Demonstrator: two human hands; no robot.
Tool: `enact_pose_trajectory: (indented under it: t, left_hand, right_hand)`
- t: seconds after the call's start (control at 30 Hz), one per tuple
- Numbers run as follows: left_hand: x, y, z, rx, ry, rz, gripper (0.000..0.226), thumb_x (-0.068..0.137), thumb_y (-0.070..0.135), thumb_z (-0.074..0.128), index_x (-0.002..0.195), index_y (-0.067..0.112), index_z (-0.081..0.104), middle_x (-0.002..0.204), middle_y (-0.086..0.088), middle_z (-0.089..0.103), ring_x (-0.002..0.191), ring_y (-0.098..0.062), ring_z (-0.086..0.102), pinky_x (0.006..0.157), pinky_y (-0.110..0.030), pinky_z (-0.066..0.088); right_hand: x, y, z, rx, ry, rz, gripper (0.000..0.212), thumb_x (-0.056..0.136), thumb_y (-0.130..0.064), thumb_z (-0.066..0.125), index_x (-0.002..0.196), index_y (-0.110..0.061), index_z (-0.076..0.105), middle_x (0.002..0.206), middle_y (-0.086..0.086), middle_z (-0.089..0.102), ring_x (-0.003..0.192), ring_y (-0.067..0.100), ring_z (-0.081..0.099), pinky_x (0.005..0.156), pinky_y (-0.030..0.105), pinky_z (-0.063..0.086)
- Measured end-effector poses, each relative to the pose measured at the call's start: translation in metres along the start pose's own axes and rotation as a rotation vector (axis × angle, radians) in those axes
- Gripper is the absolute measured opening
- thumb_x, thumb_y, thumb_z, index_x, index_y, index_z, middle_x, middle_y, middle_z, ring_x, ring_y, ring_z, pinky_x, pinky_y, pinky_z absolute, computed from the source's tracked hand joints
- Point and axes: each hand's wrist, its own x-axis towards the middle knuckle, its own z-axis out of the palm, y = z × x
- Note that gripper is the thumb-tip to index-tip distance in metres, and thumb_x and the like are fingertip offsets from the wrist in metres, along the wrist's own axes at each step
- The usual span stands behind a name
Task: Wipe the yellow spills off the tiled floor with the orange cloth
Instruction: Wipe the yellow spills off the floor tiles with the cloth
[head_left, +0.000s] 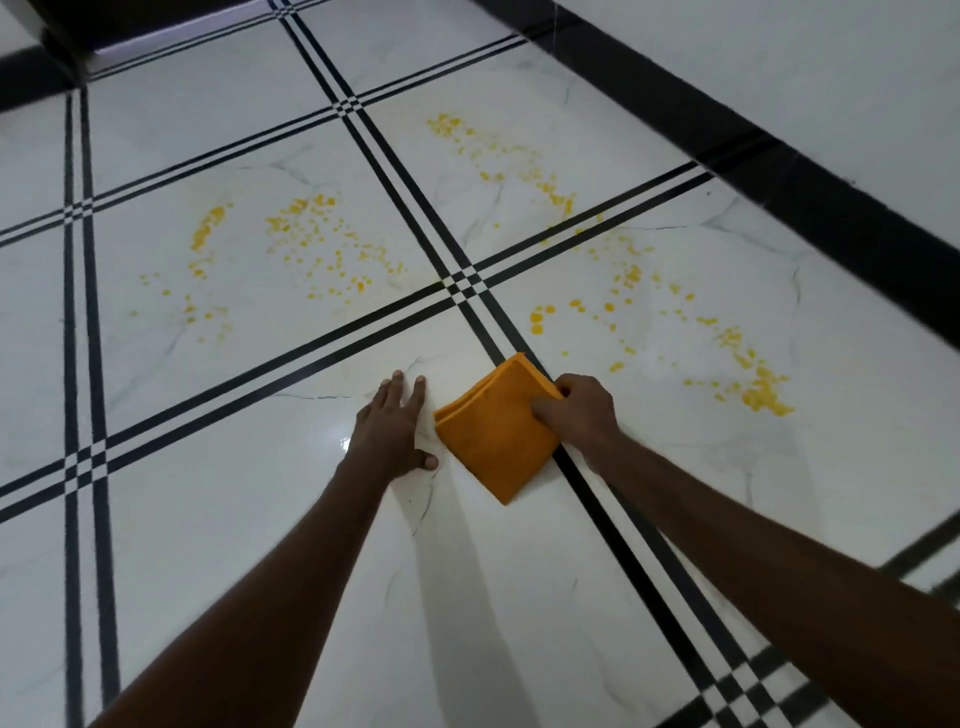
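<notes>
A folded orange cloth (496, 434) lies flat on the white marble-look tiled floor (260, 519), over a black grout stripe. My right hand (576, 410) pinches the cloth's right edge with curled fingers. My left hand (392, 431) rests flat on the tile just left of the cloth, fingers spread, holding nothing. Yellow spills dot three tiles beyond the cloth: a patch at centre left (311, 244), a trail at the upper middle (498, 156), and a scatter to the right (727, 353).
Black double stripes cross the floor in a grid. A black skirting band (779, 171) runs along the wall at the upper right. A dark furniture base or doorway (156, 21) sits at the top left.
</notes>
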Motion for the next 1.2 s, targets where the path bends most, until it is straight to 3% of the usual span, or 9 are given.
enact_pose_trajectory:
  t: [0.1, 0.27, 0.47, 0.53, 0.6, 0.7, 0.87, 1.03, 1.2]
  left_hand:
    - [-0.009, 0.009, 0.003, -0.029, 0.014, -0.033, 0.118, 0.082, 0.045, 0.079, 0.162, 0.016, -0.003, 0.169, -0.019, -0.003, 0.156, -0.037, 0.004, 0.121, -0.052, 0.025]
    - [-0.013, 0.014, 0.000, -0.016, -0.033, -0.056, 0.109, 0.089, 0.043, 0.072, 0.162, 0.016, -0.004, 0.169, -0.018, -0.006, 0.157, -0.036, 0.001, 0.121, -0.051, 0.025]
    - [-0.012, 0.026, -0.009, 0.016, -0.104, -0.085, 0.109, 0.091, 0.039, 0.071, 0.161, 0.010, -0.007, 0.168, -0.021, -0.009, 0.156, -0.039, 0.000, 0.118, -0.055, 0.029]
    - [-0.014, 0.034, -0.014, -0.019, -0.103, -0.108, 0.104, 0.091, 0.035, 0.069, 0.161, 0.010, -0.003, 0.168, -0.021, -0.007, 0.156, -0.038, 0.001, 0.118, -0.055, 0.028]
    - [-0.016, 0.049, -0.016, -0.070, -0.043, -0.105, 0.097, 0.091, 0.032, 0.067, 0.162, 0.012, 0.004, 0.169, -0.019, -0.003, 0.156, -0.036, 0.003, 0.118, -0.055, 0.028]
    - [-0.017, 0.082, -0.014, -0.107, 0.091, -0.033, 0.090, 0.094, 0.044, 0.062, 0.162, 0.017, 0.010, 0.170, -0.016, 0.000, 0.157, -0.034, 0.004, 0.121, -0.053, 0.024]
    - [-0.017, 0.116, 0.013, -0.102, 0.132, 0.111, 0.095, 0.090, 0.073, 0.040, 0.163, 0.022, 0.006, 0.170, -0.017, -0.003, 0.158, -0.034, 0.000, 0.122, -0.055, 0.019]
    - [-0.025, 0.143, 0.032, -0.036, 0.115, 0.150, 0.104, 0.088, 0.074, 0.049, 0.163, 0.021, 0.000, 0.169, -0.018, -0.008, 0.157, -0.036, -0.004, 0.123, -0.056, 0.014]
    - [-0.022, 0.150, 0.026, 0.001, 0.061, 0.115, 0.105, 0.089, 0.070, 0.053, 0.163, 0.019, -0.003, 0.169, -0.018, -0.010, 0.157, -0.037, -0.005, 0.123, -0.055, 0.017]
  right_hand:
    - [-0.003, -0.006, -0.041, 0.149, 0.065, 0.003, 0.011, 0.083, -0.013, 0.072, 0.081, -0.012, 0.062, 0.075, 0.002, 0.060, 0.078, 0.022, 0.058, 0.062, 0.030, 0.043]
    - [-0.005, -0.024, -0.111, -0.210, 0.296, -0.326, 0.012, 0.086, -0.019, 0.071, 0.095, -0.019, 0.062, 0.086, 0.002, 0.068, 0.080, 0.028, 0.062, 0.070, 0.033, 0.048]
    - [-0.027, -0.018, -0.088, -0.560, -0.032, -0.487, 0.031, 0.091, -0.050, 0.065, 0.100, -0.021, 0.061, 0.089, -0.004, 0.067, 0.079, 0.017, 0.058, 0.066, 0.028, 0.037]
    - [-0.022, 0.010, -0.060, -0.654, 0.011, -0.571, 0.040, 0.099, -0.050, 0.050, 0.111, -0.015, 0.066, 0.111, 0.007, 0.073, 0.100, 0.027, 0.067, 0.083, 0.035, 0.047]
    - [-0.005, 0.051, -0.034, -0.820, -0.004, -0.618, 0.063, 0.100, -0.051, 0.036, 0.145, -0.010, 0.054, 0.154, 0.019, 0.050, 0.142, 0.039, 0.048, 0.114, 0.054, 0.038]
    - [0.007, 0.094, -0.016, -0.884, 0.019, -0.593, 0.071, 0.102, -0.055, 0.030, 0.164, -0.022, 0.022, 0.173, 0.013, 0.015, 0.159, 0.036, 0.015, 0.127, 0.059, 0.014]
    - [-0.044, 0.149, -0.052, -0.821, 0.197, -0.426, 0.076, 0.099, -0.055, 0.038, 0.165, -0.028, 0.014, 0.174, 0.007, 0.010, 0.160, 0.033, 0.012, 0.127, 0.059, 0.012]
    - [-0.018, 0.210, -0.150, -0.814, 0.472, -0.088, 0.073, 0.100, -0.055, 0.033, 0.164, -0.020, 0.025, 0.168, 0.017, 0.029, 0.151, 0.042, 0.033, 0.123, 0.062, 0.022]
    - [0.083, 0.152, -0.155, -0.620, 0.554, 0.061, 0.083, 0.092, -0.059, 0.027, 0.161, -0.013, 0.032, 0.165, 0.028, 0.027, 0.151, 0.052, 0.026, 0.121, 0.070, 0.017]
